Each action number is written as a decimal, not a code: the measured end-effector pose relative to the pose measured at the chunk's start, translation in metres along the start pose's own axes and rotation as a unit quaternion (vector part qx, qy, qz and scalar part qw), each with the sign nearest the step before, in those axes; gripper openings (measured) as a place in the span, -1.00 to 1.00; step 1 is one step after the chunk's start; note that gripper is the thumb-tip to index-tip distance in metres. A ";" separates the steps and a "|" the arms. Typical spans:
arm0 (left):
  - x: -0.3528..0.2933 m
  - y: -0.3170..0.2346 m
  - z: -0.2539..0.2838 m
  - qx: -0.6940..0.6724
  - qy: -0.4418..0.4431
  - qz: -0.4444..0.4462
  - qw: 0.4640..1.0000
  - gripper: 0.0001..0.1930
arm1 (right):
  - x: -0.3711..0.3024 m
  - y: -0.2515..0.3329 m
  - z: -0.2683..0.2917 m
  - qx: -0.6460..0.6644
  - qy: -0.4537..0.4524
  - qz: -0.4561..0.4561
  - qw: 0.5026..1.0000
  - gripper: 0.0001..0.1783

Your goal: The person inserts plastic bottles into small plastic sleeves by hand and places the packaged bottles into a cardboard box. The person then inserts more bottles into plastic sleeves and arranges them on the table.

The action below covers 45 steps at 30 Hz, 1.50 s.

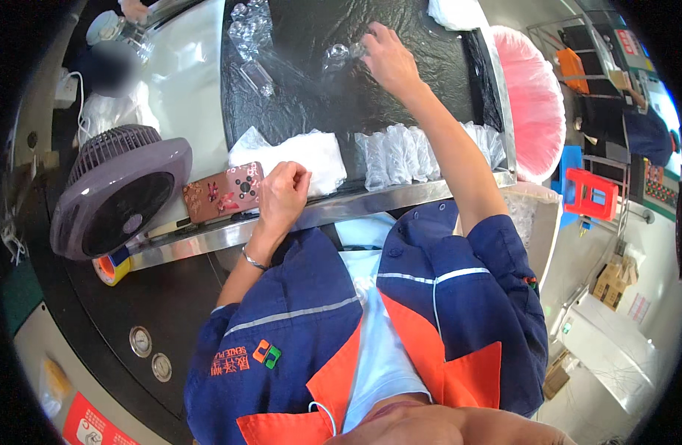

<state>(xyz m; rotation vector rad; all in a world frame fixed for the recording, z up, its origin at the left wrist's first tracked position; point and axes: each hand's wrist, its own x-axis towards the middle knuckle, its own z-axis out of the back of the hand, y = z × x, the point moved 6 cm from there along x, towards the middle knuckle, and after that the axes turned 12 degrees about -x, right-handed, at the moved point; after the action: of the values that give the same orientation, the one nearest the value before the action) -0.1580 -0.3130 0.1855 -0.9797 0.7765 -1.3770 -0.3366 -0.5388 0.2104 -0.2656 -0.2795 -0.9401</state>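
My right hand reaches far over the black-covered table, its fingers bent round the edge of a small clear plastic piece. Just left of it lies another clear rounded piece. My left hand is at the table's near edge, fingers curled together; what they hold, if anything, is hidden. Beside that hand are a phone in a brown patterned case and a white cloth or bag pile. Under my right forearm runs a row of clear-wrapped pieces.
More clear plastic pieces lie at the far left of the black sheet. A grey fan and a tape roll stand left. A pink-lined round container adjoins the right edge. Another person's hand shows far left.
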 end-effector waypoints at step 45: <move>0.001 0.015 -0.007 0.069 0.032 0.010 0.997 -0.81 | -0.051 0.116 0.091 0.071 -0.033 0.067 0.995 -0.65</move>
<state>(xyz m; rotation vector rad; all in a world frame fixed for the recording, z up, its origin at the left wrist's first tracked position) -0.1575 -0.3154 0.1696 -0.8216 0.7269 -1.4297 -0.2803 -0.4043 0.2654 -0.1833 -0.3826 -0.7756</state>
